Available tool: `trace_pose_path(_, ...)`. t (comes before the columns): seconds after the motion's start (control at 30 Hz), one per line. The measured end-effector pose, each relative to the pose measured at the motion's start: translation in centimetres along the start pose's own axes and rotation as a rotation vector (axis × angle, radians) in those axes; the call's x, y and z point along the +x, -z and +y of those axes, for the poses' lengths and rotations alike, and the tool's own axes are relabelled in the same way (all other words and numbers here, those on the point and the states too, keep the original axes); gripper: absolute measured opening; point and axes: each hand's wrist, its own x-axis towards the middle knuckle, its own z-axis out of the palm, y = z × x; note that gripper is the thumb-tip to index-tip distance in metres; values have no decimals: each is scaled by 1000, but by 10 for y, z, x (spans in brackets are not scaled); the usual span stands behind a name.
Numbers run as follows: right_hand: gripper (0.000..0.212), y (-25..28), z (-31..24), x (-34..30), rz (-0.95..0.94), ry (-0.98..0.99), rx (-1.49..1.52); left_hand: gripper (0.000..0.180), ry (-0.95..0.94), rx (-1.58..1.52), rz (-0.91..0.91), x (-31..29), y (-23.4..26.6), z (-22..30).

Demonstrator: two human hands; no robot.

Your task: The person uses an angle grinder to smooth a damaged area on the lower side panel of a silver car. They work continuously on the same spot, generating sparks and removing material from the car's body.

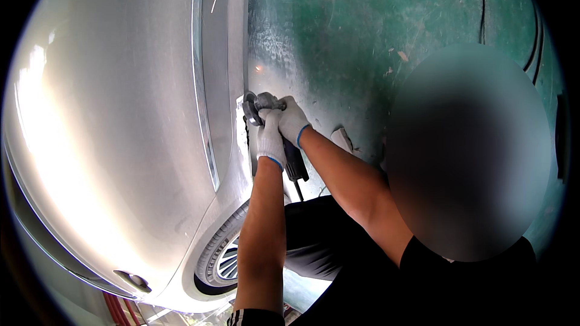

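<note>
The grinder (266, 122) is held by both hands against the lower edge of a silver car (121, 145), low on the body panel just ahead of the wheel (225, 258). Its round head presses on the car's edge, just beyond the fingertips, and its dark body runs back under the hands toward the person, with a cord trailing from its rear end.

The left hand (270, 139), in a white glove with a blue cuff, is closed around the grinder's body. The right hand (293, 119), gloved the same way, is closed over the tool just behind the head, touching the left hand and slightly farther out. Both bare forearms come up from the lower edge, the left one almost straight, the right one slanting in from the right.

To the left of the hands the car's side fills the view, with a long trim strip (202, 84) running along it and a door handle (134, 280) far back near the lower edge. The wheel lies just behind the left wrist, under the forearm. Beyond and to the right of the hands is a green floor (362, 24), scuffed and dusted pale near the tool. A small white scrap (342, 139) lies on the floor just right of the right forearm. Dark cables (481, 6) cross the floor well away at the far right.
</note>
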Motion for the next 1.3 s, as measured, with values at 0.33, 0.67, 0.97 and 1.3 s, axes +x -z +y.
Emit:
trace_pose_path(0.33, 66, 17, -14, 15, -50, -46, -144, 36, 104, -171, 34, -26, -37, 26)
trace_pose_path(0.67, 65, 12, -9, 22, -61, -126, -46, 46, 86, -42, 60, -14, -29, 21)
trace_pose_path(0.97, 74, 4, 4, 32, -23, -147, -110, 57, 116, -79, 41, 2, -19, 9)
trace_pose_path(1.3, 71, 6, 3, 24, -19, -115, -53, 47, 79, -25, 32, 5, -14, 10)
